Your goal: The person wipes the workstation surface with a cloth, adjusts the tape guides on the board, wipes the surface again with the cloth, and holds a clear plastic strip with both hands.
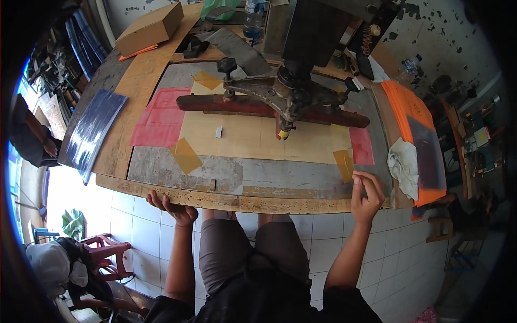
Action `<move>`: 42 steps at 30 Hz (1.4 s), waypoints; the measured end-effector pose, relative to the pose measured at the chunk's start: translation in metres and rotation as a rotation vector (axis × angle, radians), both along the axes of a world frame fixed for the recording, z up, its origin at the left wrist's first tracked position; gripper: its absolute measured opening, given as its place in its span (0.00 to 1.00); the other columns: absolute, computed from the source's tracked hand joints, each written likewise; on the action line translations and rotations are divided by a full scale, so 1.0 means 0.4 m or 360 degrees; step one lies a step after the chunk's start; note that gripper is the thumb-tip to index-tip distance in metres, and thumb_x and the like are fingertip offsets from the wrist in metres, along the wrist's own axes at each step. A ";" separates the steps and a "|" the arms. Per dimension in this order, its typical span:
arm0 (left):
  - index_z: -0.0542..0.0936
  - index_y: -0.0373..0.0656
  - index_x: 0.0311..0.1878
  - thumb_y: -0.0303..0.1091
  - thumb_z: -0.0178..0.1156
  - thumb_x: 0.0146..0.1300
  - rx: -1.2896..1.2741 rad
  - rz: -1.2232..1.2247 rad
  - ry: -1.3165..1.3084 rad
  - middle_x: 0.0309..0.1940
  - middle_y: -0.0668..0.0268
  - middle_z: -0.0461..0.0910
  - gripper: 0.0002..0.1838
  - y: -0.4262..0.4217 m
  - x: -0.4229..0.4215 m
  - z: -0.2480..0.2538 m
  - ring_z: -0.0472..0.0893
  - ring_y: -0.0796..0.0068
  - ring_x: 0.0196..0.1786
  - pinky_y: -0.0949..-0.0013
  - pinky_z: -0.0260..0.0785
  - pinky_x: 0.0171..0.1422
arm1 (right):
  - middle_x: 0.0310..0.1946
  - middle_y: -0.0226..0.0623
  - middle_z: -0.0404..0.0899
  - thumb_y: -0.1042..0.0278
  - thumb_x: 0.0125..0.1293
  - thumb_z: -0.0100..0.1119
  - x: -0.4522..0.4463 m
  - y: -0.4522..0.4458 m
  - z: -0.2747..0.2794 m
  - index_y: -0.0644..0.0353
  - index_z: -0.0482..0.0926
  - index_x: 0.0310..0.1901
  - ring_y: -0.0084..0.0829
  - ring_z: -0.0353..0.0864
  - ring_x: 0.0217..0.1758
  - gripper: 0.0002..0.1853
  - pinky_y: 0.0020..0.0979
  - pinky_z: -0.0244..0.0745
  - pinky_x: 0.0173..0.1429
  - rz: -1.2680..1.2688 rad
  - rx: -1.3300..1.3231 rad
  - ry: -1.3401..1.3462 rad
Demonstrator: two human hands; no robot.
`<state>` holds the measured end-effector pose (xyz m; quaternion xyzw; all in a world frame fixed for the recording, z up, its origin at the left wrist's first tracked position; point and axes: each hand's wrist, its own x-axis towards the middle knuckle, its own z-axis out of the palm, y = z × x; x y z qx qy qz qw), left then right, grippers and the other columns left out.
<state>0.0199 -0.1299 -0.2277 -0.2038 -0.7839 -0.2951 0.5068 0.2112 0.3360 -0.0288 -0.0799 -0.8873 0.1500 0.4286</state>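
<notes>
My left hand (173,209) rests at the table's wooden front edge (226,201), its fingers bent over the rim and slightly apart. My right hand (367,197) is raised at the right front, thumb and forefinger together beside a brown tape piece (343,166); whether anything is between them is too small to tell. A cream sheet (237,141) lies on the grey plate (156,167), with a pink sheet (161,119) at its left end and brown tape (186,156) at its lower left corner. A small white piece (218,132) lies on the cream sheet.
A metal press (285,97) with a long red bar stands over the sheet. Orange sheets (404,107) and a white cloth (403,168) lie right. Clear plastic (97,132) and a cardboard box (149,29) are left. People are at the far left and right.
</notes>
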 end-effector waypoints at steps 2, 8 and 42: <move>0.58 0.53 0.86 0.57 0.51 0.76 -0.0003 0.0007 -0.0006 0.89 0.44 0.48 0.40 0.000 0.002 0.002 0.43 0.32 0.91 0.23 0.30 0.91 | 0.42 0.36 0.93 0.76 0.72 0.69 0.000 0.000 0.000 0.65 0.90 0.40 0.40 0.90 0.46 0.04 0.40 0.79 0.56 0.0005 0.0008 0.0000; 0.57 0.53 0.87 0.56 0.51 0.77 -0.0007 0.0021 -0.0018 0.89 0.44 0.50 0.40 0.005 0.007 0.011 0.44 0.31 0.91 0.22 0.30 0.90 | 0.42 0.37 0.93 0.77 0.71 0.70 -0.002 -0.001 0.003 0.66 0.90 0.39 0.40 0.90 0.45 0.03 0.40 0.79 0.54 0.0067 0.0043 -0.0009; 0.65 0.44 0.82 0.50 0.51 0.79 -0.0041 -0.0018 -0.0147 0.86 0.40 0.59 0.34 0.012 0.042 0.058 0.53 0.27 0.88 0.21 0.41 0.89 | 0.69 0.33 0.88 0.81 0.75 0.60 0.021 -0.266 0.078 0.57 0.88 0.66 0.41 0.82 0.77 0.21 0.50 0.74 0.79 0.0433 0.0326 -0.0340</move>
